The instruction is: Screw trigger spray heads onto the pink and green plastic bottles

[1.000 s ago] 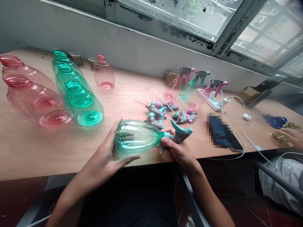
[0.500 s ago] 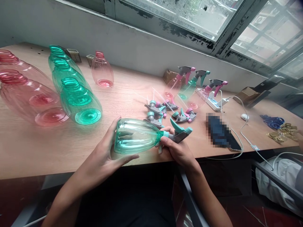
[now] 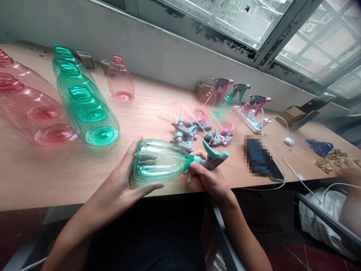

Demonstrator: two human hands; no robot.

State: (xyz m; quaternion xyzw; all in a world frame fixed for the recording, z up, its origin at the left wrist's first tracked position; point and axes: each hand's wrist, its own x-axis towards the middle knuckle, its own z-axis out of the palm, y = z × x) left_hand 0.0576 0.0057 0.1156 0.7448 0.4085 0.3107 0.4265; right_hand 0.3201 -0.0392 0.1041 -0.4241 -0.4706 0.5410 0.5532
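Note:
A clear green spray bottle lies sideways in the air over the table's front edge, its base to the left. My left hand is around the base end, with the thumb below and the fingers behind. At the neck, my right hand is closed on the teal collar of the grey and teal trigger head. Just behind the bottle lie several loose trigger heads, teal or pink with grey, with thin tubes attached.
On the left stand green bottles and pink bottles without heads. Three assembled spray bottles stand at the back by a power strip. A phone, cables and another person's hand near gold pieces are on the right.
The view has shifted slightly, and the bottles on the left sit nearer the frame's edge. Another person's hand and arm have come further into view at right. My grip on the spray bottle looks unchanged.

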